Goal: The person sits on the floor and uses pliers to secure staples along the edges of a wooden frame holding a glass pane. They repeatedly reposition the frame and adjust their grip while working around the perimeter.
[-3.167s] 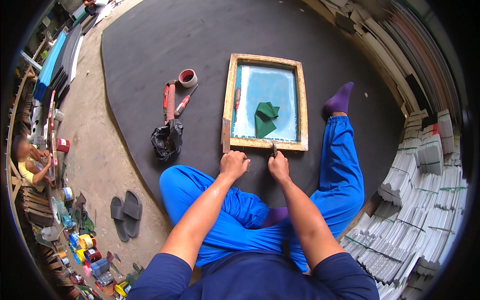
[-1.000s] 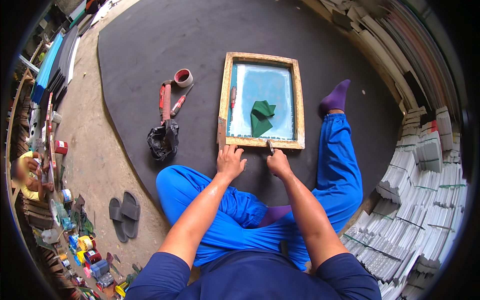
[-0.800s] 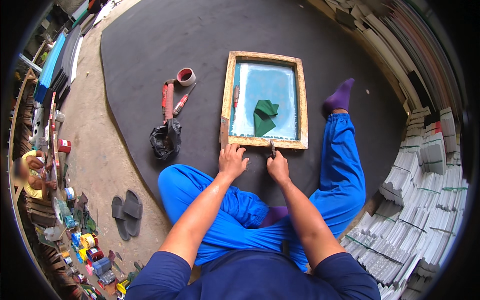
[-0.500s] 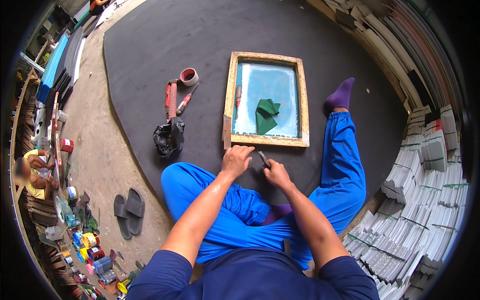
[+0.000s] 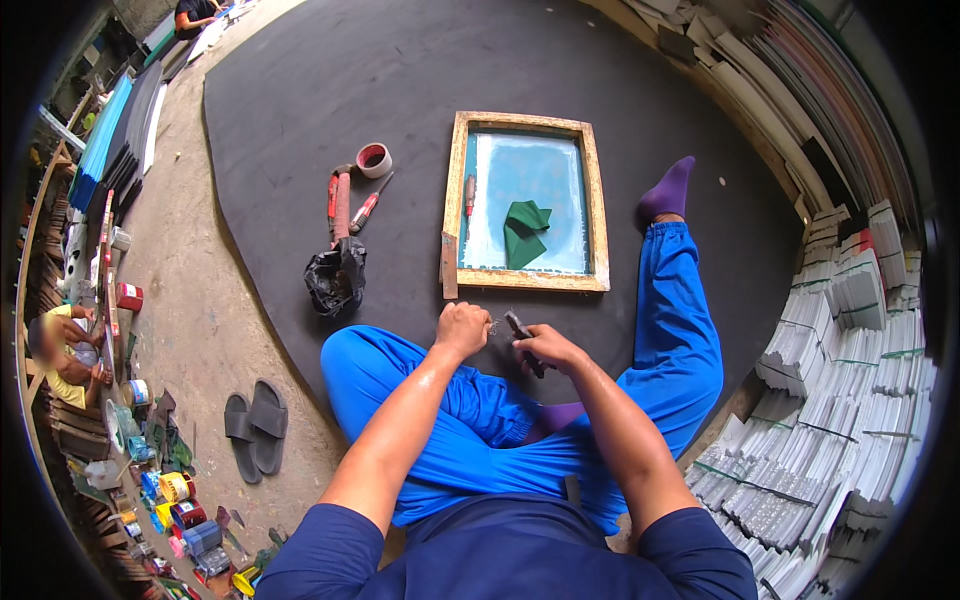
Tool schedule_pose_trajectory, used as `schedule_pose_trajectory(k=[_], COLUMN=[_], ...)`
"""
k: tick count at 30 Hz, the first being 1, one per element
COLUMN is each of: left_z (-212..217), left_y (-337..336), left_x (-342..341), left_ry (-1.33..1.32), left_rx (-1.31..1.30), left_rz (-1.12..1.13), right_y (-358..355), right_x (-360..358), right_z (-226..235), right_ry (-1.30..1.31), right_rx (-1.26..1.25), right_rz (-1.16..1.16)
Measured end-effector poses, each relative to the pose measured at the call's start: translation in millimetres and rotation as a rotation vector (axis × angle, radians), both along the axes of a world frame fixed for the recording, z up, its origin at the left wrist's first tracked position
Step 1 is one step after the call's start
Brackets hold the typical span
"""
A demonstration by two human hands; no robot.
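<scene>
My left hand (image 5: 463, 331) is closed, with a small cluster of thin grey wiry bits showing at its fingertips; I cannot make out exactly what they are. Beside it, my right hand (image 5: 550, 346) grips dark pliers (image 5: 516, 325), their jaws pointing up and left toward those bits without touching them. Just beyond both hands lies a wooden-framed printing screen (image 5: 600, 215). A rusty metal hinge plate (image 5: 449, 265) sits at its near left corner. On the mesh are a crumpled green cloth (image 5: 524, 235) and a small red-handled tool (image 5: 470, 195).
Left of the screen lie a tape roll (image 5: 374, 160), a red-handled screwdriver (image 5: 366, 212), a hammer (image 5: 343, 200) and a black plastic bag (image 5: 335, 280). Sandals (image 5: 257, 430) and paint containers (image 5: 178, 488) stand farther left, near a seated person. Strapped white stacks (image 5: 790, 440) line the right.
The pliers have turned in my right hand, and more of them shows now. My left fingers have curled in from a looser, extended pose. The view has shifted slightly.
</scene>
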State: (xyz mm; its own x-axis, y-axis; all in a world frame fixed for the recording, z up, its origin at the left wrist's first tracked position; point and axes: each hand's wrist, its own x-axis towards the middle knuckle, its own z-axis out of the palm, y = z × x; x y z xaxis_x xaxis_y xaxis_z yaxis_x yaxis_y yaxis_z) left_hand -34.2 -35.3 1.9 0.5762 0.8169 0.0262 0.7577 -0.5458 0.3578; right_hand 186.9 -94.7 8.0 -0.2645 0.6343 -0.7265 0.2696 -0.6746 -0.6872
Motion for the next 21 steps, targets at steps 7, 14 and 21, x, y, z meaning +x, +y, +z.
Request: schedule_pose_trajectory(k=[7,14,21], left_z=[43.0,8.9,3.3], left_y=[0.8,-1.4,3.4], left_x=[-3.7,-0.7,2.5], left_ry=[0.305,-0.023,-0.075], left_rx=[-0.446,-0.114,-0.101], left_rz=[0.063,0.108,0.119], right_y=[39.2,62.9,78.0], right_x=[39.0,50.6,54.2], right_z=[18.7,28.8,40.2], right_ry=[-0.124,-0.168,-0.213], right_rx=[-0.084,-0.152,-0.227], right_rz=[-0.190,-0.151,-0.126])
